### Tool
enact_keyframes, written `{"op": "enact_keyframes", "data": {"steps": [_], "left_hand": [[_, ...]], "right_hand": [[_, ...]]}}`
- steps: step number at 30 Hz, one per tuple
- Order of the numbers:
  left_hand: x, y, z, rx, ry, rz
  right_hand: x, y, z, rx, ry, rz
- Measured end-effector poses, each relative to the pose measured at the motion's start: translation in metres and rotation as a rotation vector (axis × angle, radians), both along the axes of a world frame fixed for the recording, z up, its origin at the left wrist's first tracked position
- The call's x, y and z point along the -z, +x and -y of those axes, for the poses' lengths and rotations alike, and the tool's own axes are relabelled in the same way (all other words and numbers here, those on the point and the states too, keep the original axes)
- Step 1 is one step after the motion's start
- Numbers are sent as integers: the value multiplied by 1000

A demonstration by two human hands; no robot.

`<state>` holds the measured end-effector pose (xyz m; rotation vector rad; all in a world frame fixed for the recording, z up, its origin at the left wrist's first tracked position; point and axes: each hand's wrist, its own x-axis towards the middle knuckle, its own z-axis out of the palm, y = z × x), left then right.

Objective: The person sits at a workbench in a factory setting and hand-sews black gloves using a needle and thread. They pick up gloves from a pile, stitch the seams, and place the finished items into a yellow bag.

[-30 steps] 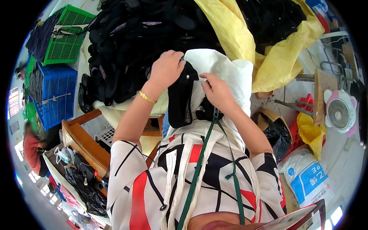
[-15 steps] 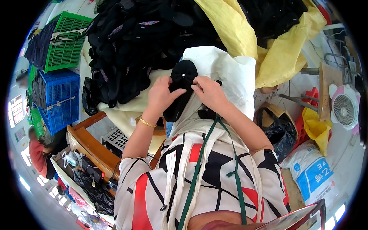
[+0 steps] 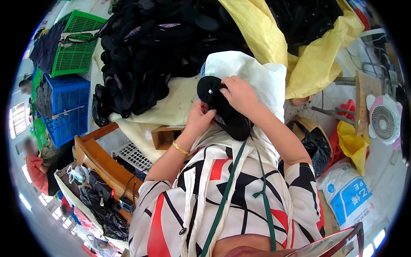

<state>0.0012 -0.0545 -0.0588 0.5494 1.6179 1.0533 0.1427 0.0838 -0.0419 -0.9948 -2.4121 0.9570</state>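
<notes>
A black cloth shoe (image 3: 230, 115) with a small shiny ornament near its rounded toe lies tilted above my lap. My left hand (image 3: 199, 116) pinches its near-left edge, thumb and fingers closed on the fabric. My right hand (image 3: 239, 95) grips the opposite side close to the toe, fingers curled over the edge. Under the shoe is a white cloth (image 3: 265, 81) spread across my lap. A big heap of black shoes (image 3: 150, 47) lies just beyond my hands, some showing patterned linings.
Yellow sheeting (image 3: 261, 25) drapes beside the heap. At left stand a green crate (image 3: 75, 47), a blue crate (image 3: 70, 109) and a wooden drawer table (image 3: 100, 160). To the right are a stool (image 3: 368, 103), a fan (image 3: 384, 118) and a black-lined box (image 3: 314, 145). A person (image 3: 37, 167) sits far left.
The shoe has turned, its heel end swinging right and toward me. My left hand has moved right and nearer to me; my right hand has shifted up toward the toe.
</notes>
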Motion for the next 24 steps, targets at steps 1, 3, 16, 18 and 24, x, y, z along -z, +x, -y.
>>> {"op": "enact_keyframes", "data": {"steps": [1, 3, 16, 18, 24], "left_hand": [[3, -5, 1, 52, -38, -2], [-11, -21, -9, 157, -118, -3], [-7, -29, -52, 87, 47, -326], [2, -30, -50, 76, 141, -431], [3, -35, -51, 114, 184, -611]], "right_hand": [[0, 2, 4, 9, 38, 7], [2, 7, 10, 14, 88, 48], [-20, 3, -2, -84, 129, 202], [-19, 2, 2, -64, 117, 120], [-17, 0, 27, -4, 42, 89]]}}
